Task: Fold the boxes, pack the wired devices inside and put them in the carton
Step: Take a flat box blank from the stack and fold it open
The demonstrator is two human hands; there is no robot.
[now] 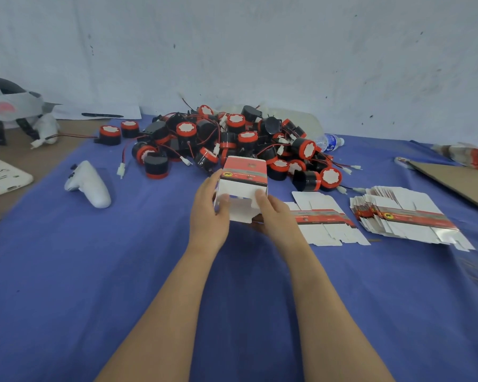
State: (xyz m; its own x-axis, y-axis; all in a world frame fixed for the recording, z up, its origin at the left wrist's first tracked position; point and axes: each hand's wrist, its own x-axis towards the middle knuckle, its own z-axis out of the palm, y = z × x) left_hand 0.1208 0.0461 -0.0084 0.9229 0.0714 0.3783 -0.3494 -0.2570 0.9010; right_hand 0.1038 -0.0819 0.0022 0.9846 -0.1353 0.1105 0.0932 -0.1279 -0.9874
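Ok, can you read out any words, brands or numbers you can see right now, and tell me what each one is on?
Nothing reads clearly enough to quote.
Folded box: a yellow logo and a line of print on its red and grey band, blurred.
Flat box blanks: same band, print too small.
Water bottle: blue label, blurred.
White pad at far left: dark marks, illegible.

Box: thin printed card, white, red band, faint sheen. 
Flat boxes: same card, glossier where light catches. 
Cloth over the counter: blue, matt, slightly creased. 
Devices: black plastic, red rings, glossy; white plastic plugs. 
Controller: smooth white plastic. 
Bottle: clear plastic. 
Cardboard sheet: brown, matt.
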